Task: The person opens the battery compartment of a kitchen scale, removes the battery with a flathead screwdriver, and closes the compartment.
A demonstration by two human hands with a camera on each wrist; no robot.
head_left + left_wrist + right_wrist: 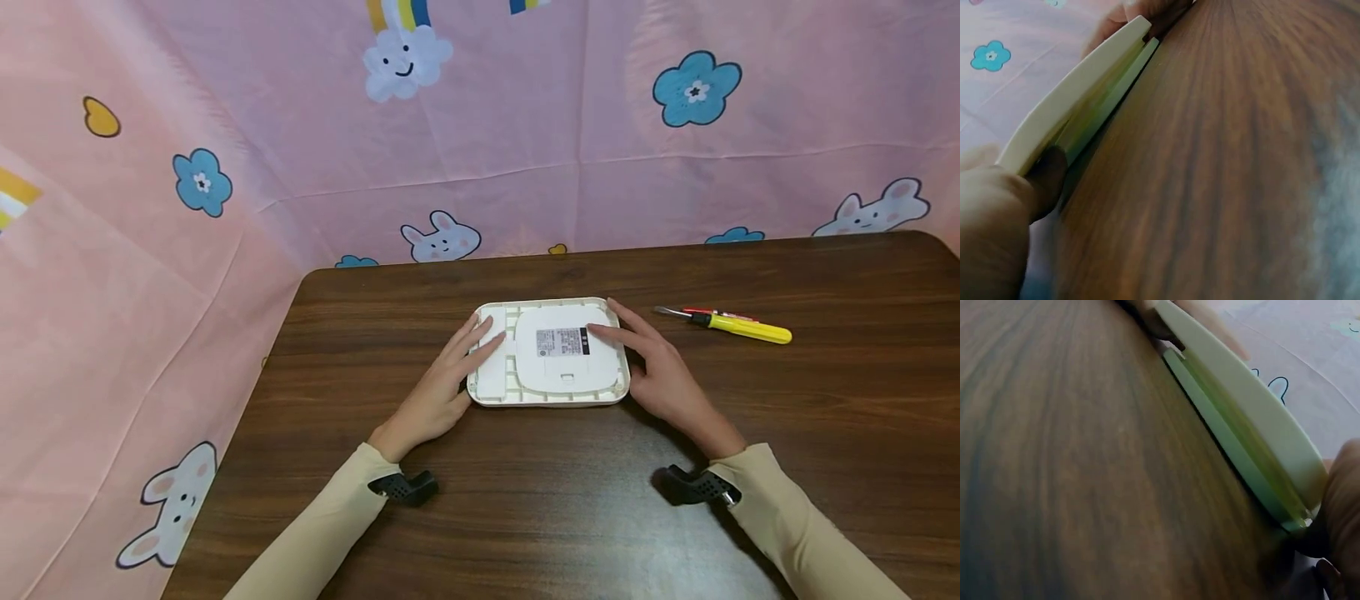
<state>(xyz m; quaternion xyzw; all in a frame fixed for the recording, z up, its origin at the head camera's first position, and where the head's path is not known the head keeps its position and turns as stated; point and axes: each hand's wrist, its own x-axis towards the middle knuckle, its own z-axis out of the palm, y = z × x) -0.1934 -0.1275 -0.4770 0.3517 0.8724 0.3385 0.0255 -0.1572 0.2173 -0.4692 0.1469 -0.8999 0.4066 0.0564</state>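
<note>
A white rounded-rectangular plastic device (567,375) lies with its ribbed underside up, showing a raised centre panel with a printed label (558,342). Seen from the side in the left wrist view, its upper white shell (1075,87) stands apart from a thinner pale lower layer (1113,94), with a gap between. My left hand (438,383) holds the left end, fingers spread on top and thumb at the front edge by the gap. My right hand (663,371) holds the right end, one finger reaching the label, its thumb near the corner in the right wrist view.
To the right of the device lie a yellow-handled screwdriver-like tool (750,328) with a metal tip and a thin red tool (738,316) partly behind it. The brown wooden table (540,500) meets a pink patterned cloth (525,183) at its far and left edges.
</note>
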